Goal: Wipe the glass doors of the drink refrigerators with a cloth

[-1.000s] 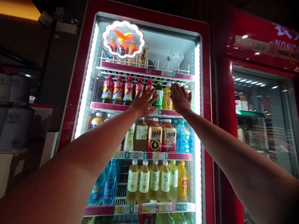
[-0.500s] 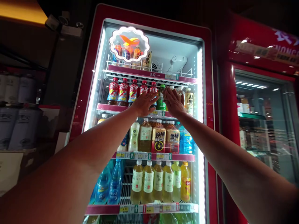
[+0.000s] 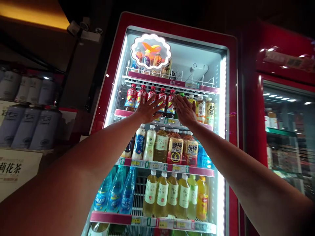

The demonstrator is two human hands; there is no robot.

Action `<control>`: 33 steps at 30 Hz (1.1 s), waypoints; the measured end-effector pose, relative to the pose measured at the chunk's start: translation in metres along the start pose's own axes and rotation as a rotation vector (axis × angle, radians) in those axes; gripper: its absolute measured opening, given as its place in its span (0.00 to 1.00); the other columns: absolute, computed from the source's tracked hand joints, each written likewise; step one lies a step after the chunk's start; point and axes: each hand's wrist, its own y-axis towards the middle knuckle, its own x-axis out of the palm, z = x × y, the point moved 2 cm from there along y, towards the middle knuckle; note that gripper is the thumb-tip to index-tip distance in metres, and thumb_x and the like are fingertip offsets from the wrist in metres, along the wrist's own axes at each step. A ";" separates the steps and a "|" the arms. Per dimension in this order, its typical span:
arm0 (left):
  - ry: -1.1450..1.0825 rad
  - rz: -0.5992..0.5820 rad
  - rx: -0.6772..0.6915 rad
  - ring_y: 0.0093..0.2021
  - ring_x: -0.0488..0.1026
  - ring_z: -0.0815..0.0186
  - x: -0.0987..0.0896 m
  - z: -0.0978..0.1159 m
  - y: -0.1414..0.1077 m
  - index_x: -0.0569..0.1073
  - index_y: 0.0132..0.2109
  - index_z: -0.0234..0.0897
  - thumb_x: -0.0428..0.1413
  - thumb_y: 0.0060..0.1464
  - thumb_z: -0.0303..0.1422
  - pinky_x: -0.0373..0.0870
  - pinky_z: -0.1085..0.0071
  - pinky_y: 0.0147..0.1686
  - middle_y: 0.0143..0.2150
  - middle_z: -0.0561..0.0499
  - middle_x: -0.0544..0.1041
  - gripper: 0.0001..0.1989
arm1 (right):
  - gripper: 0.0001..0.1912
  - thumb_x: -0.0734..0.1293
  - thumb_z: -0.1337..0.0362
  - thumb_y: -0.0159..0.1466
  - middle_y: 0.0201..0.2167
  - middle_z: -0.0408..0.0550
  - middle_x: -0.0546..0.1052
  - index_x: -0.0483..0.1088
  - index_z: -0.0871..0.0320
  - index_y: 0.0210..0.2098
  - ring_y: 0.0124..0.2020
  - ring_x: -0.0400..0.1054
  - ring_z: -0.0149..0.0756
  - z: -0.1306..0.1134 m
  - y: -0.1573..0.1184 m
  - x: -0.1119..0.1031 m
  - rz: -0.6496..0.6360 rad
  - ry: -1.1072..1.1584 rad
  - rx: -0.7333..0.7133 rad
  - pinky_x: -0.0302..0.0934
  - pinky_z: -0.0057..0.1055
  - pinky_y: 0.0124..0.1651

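Both arms reach up toward the lit red drinks fridge (image 3: pixel 232 98). My left hand (image 3: pixel 148 109) has its fingers spread, with nothing in it, in front of the red-capped bottles (image 3: pixel 131 96) on the second shelf. Just right of it, my right hand (image 3: pixel 184 109) is raised before the same shelf, near a green-capped bottle and a yellow-labelled one. Its fingers lie close together and extended, palm turned away; no object shows in it. A gap separates the two hands. Whether either touches the glass or a bottle cannot be made out.
Below stand brown energy-drink bottles (image 3: pixel 175 149), pale green tea bottles (image 3: pixel 161 193) and blue bottles (image 3: pixel 128 191). A glowing scalloped sign (image 3: pixel 150 51) is at the fridge's upper left. Grey canisters (image 3: pixel 46 127) stand left; another red fridge (image 3: pixel 283 62) is at right.
The view has shifted, so the fridge sits further right and slightly lower. My left hand is now in front of bottles further left, and the gap between my hands has widened.
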 end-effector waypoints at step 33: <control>0.002 -0.004 -0.296 0.78 0.34 0.44 -0.025 -0.118 -0.100 0.49 0.76 0.51 0.40 0.69 0.53 0.26 0.35 0.70 0.80 0.48 0.36 0.34 | 0.33 0.51 0.59 0.71 0.77 0.41 0.51 0.50 0.49 0.75 0.77 0.39 0.48 -0.120 0.035 0.037 0.054 0.037 -0.010 0.32 0.61 0.75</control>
